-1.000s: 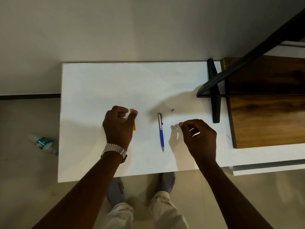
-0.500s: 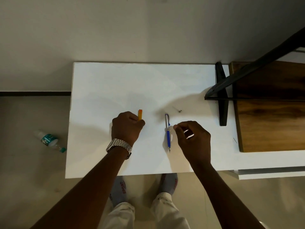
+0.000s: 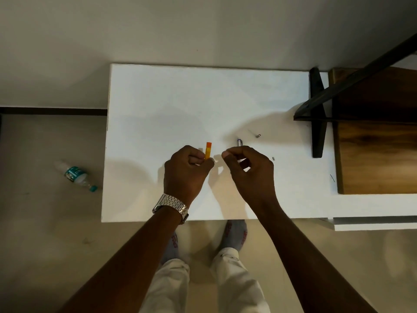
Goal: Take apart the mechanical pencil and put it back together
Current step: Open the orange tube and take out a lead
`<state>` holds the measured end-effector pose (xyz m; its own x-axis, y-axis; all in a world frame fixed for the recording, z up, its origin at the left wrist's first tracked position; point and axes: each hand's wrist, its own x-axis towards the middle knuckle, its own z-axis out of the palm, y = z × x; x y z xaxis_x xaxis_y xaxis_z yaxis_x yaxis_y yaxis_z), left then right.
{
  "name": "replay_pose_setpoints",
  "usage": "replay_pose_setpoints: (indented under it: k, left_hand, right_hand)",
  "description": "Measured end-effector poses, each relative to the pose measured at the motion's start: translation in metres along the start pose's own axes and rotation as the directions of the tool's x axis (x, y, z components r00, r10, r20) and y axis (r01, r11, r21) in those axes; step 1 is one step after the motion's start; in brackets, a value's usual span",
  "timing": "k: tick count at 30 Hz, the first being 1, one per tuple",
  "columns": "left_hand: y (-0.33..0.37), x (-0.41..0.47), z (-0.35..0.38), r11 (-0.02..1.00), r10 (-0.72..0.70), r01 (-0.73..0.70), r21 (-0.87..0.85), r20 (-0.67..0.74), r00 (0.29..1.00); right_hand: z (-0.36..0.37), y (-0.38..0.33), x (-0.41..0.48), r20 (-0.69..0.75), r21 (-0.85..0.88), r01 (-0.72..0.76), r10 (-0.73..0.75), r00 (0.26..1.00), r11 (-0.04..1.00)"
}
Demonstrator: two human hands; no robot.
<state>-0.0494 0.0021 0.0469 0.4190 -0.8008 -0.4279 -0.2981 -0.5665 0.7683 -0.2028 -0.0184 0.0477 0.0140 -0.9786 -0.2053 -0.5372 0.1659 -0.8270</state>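
Left hand (image 3: 185, 169) pinching small orange case (image 3: 208, 150), right hand (image 3: 249, 167) curled over mechanical pencil (image 3: 239, 143), grip unclear, tiny metal part (image 3: 258, 135) far right on white table (image 3: 158, 105)

You can't read any words here. The bottle (image 3: 75, 174) on the floor to your left has a green label, and your socks (image 3: 234, 233) have red letters, but both are too blurry.
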Motion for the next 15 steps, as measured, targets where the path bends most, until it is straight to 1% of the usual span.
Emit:
replay_pose_setpoints:
  k: [4, 6, 9, 12, 15]
  left_hand:
    - [-0.006, -0.008, -0.001, 0.999, 0.007, -0.004, -0.051, 0.050, 0.999]
    - [-0.009, -0.012, -0.001, 0.995, 0.001, 0.009, -0.104, 0.095, 0.995]
    - [-0.013, -0.016, -0.003, 0.986, -0.010, 0.033, -0.165, 0.141, 0.990]
    - [-0.017, -0.019, -0.009, 0.982, 0.004, 0.032, -0.187, 0.186, 0.983]
    - [-0.019, -0.024, -0.016, 0.977, 0.045, 0.005, -0.211, 0.232, 0.972]
  right_hand:
    - [0.008, -0.005, 0.000, 0.100, 0.141, -0.172, 0.159, 0.982, 0.975]
    - [0.010, -0.006, 0.000, 0.141, 0.177, -0.204, 0.180, 0.973, 0.963]
    - [0.009, -0.008, -0.001, 0.206, 0.280, -0.250, 0.196, 0.959, 0.927]
    - [0.008, -0.009, -0.002, 0.210, 0.306, -0.276, 0.218, 0.953, 0.911]
    - [0.007, -0.014, -0.002, 0.236, 0.280, -0.307, 0.245, 0.940, 0.910]
